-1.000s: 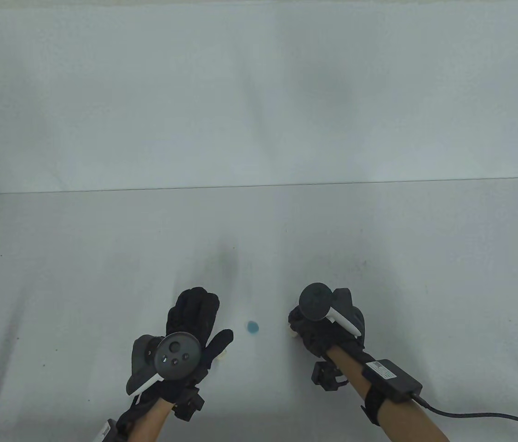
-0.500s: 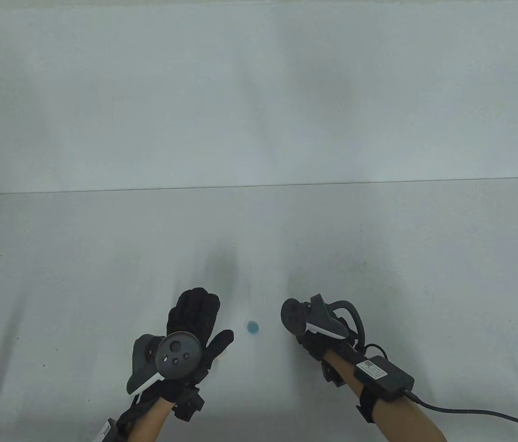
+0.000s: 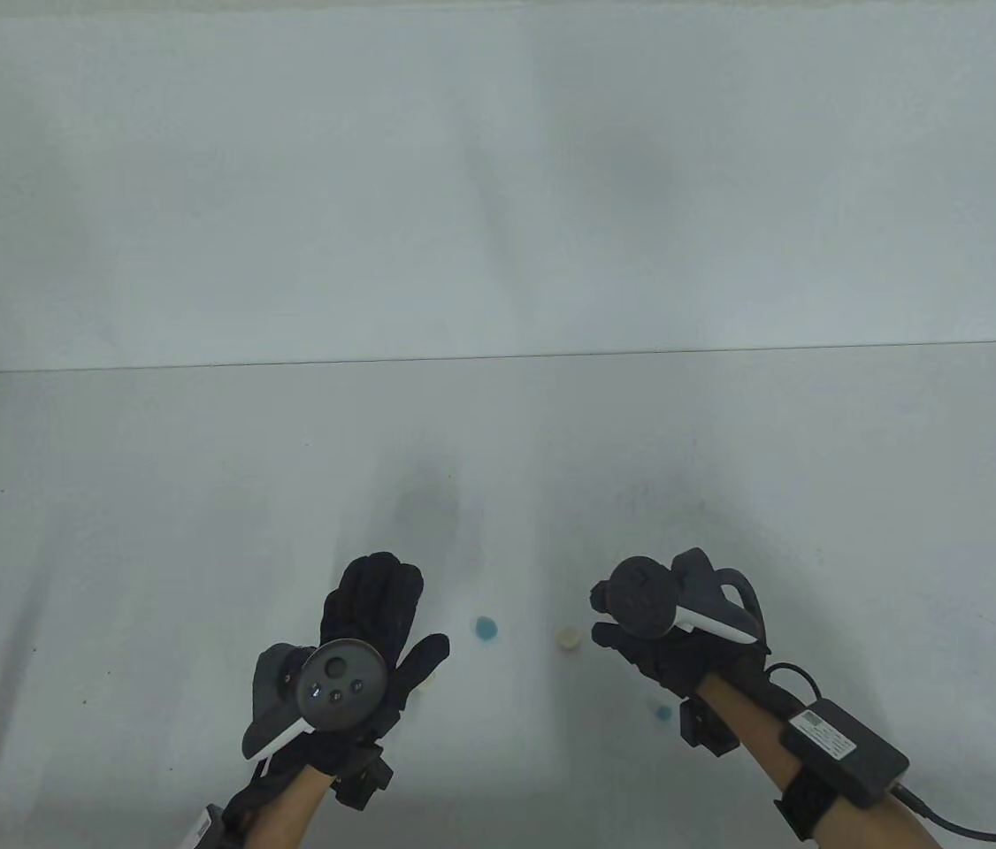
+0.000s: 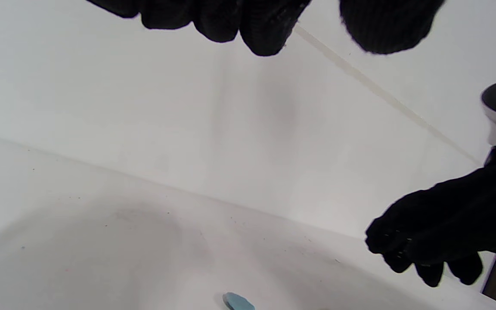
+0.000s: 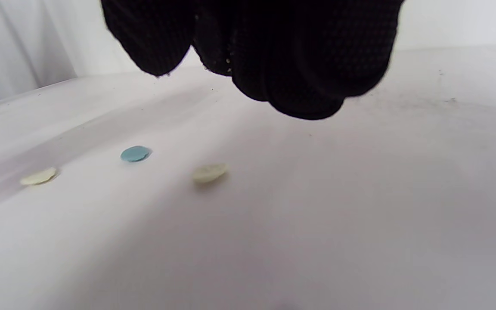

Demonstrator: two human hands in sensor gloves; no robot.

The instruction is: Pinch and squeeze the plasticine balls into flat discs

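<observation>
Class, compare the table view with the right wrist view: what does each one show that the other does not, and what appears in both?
Only the table view shows the left hand, its tracker and a small blue piece near the right wrist. Only the right wrist view shows a second cream disc fully, lying flat at far left. Both show the right hand, the blue disc and the cream disc nearest that hand, flat on the table.
</observation>
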